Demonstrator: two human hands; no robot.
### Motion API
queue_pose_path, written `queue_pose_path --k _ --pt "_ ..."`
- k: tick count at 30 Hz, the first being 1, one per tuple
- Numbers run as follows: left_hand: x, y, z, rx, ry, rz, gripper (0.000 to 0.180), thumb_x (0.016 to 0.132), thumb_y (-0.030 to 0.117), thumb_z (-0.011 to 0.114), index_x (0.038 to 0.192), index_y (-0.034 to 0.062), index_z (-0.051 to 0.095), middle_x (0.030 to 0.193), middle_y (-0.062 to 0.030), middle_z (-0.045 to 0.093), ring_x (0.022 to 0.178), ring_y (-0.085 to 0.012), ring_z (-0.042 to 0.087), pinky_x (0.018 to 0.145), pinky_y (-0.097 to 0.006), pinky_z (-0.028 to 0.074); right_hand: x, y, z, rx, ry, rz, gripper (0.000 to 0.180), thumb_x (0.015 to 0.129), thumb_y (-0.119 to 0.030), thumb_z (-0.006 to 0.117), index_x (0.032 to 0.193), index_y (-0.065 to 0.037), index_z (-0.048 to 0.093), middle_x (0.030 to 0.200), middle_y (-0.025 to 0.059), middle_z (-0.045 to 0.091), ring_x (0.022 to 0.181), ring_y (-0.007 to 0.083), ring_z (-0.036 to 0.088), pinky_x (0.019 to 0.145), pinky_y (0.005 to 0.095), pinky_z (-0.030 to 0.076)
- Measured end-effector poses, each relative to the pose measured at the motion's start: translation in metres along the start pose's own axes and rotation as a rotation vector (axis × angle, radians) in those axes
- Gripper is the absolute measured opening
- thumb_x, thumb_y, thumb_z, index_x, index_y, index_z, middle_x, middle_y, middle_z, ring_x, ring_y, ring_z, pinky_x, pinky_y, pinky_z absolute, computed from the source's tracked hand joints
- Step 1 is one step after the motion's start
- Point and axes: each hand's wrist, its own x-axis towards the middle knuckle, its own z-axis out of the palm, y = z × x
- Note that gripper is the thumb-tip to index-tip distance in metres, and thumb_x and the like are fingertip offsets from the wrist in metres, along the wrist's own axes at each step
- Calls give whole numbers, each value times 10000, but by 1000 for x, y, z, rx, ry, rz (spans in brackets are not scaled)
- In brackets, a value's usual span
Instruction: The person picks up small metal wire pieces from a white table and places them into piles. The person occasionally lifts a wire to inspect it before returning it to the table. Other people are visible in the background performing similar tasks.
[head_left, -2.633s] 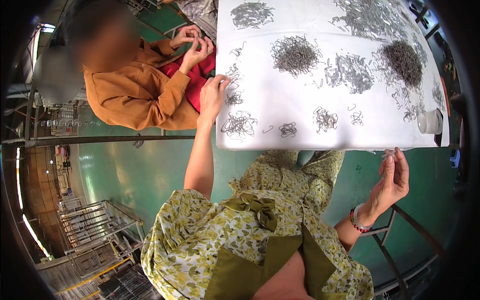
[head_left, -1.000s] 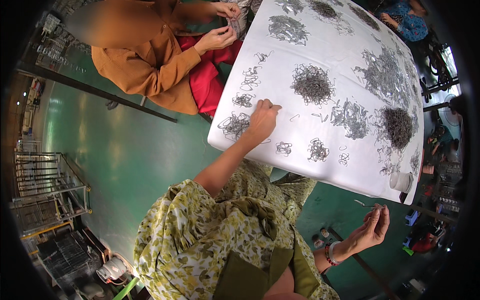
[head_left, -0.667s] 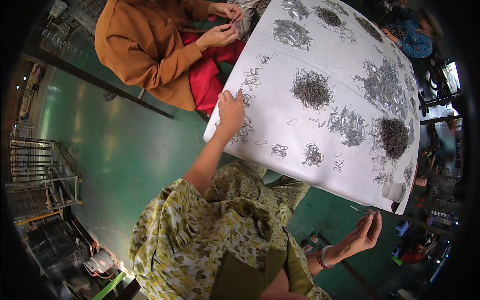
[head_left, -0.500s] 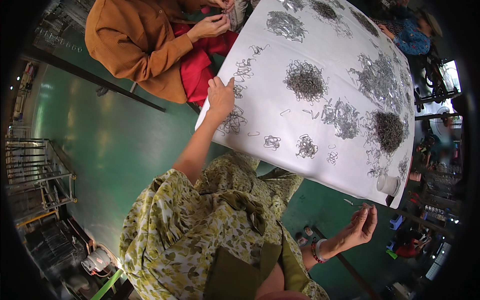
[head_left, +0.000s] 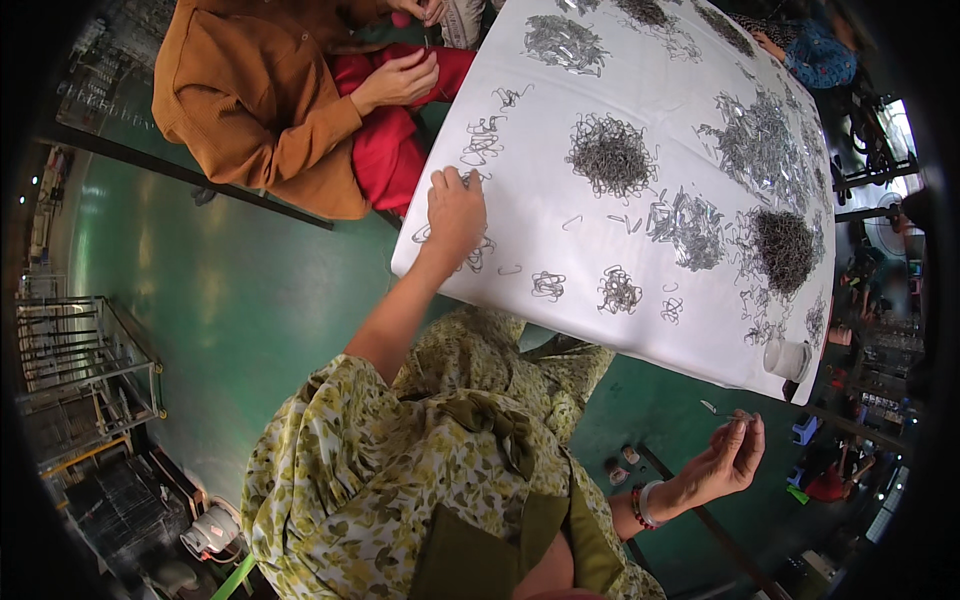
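Left hand (head_left: 455,210) rests on the near left corner of the white table (head_left: 560,255), back of hand up, fingers curled loosely down onto a small tangle of wire clips (head_left: 470,250) lying partly under the palm; whether any clip is actually pinched cannot be told. Just beyond its fingertips, another loose cluster of clips (head_left: 483,140). To its right along the table edge, two more small clusters (head_left: 548,285) and (head_left: 619,291), apart from each other. Farther out from the hand, a dense round heap (head_left: 610,155) and a darker heap (head_left: 782,248). Right hand (head_left: 728,462) is off the table, held low and well right of the left, below the table's near right corner; thumb and forefinger pinch a single thin wire clip (head_left: 717,410), remaining fingers half curled. A small white cup (head_left: 787,359) stands on the table corner just above that hand. Beyond the left hand, a seated person in an orange top (head_left: 260,100) works at the table's far left edge.
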Motion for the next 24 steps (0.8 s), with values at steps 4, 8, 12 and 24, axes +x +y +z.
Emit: queue_pose_path --k 4,8,12,24 --pt "-37 32 -8 -19 -64 187 412 811 51 512 1204 -72 516 972 -187 479 945 -330 454 780 -400 426 1 7 -5 26 -50 -33 207 872 -30 631 1060 54 617 895 121 665 656 78 519 515 188 346" --pt "-47 60 6 -75 -102 249 404 815 45 504 1188 -111 502 985 -185 487 951 -316 457 784 -394 428 -2 4 0 39 -48 -20 206 873 -31 630 1060 55 619 895 122 665 658 79 519 514 188 346" --pt "-41 70 17 -35 -155 222 473 823 68 518 1242 -140 446 989 -195 534 945 -317 501 793 -406 459 0 4 1 36 -53 -22 211 875 -29 628 1067 56 616 896 124 666 659 77 520 512 190 347" --pt "-18 -39 -45 -160 -484 -182 357 868 238 575 1217 170 601 924 -199 662 876 -377 636 779 -476 496 -3 7 -2 -2 -25 33 211 879 -26 623 1073 56 613 910 123 668 679 73 524 522 184 348"
